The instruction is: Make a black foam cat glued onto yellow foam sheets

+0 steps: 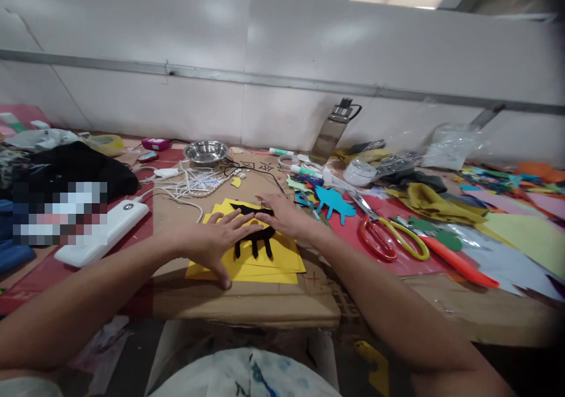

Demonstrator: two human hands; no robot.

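Sheets of yellow paper (282,264) lie stacked on the cardboard in front of me. On top of them rests a black paper cutout (260,233) with several leg-like strips pointing toward me; my fingers cover part of it. My left hand (220,238) is spread over the left side of the yellow paper, its fingertips at the cutout and its thumb near the front edge. From the right, my right hand (285,215) reaches over the cutout's far right part with fingers stretched out. Neither hand grips anything.
Scissors (388,232) with red and yellow handles and an orange-handled cutter (461,261) lie to the right. Nearby is a blue paper cutout (334,204). A bottle (333,132) and a metal bowl (205,152) stand at the back. A white power bank (103,232) sits left.
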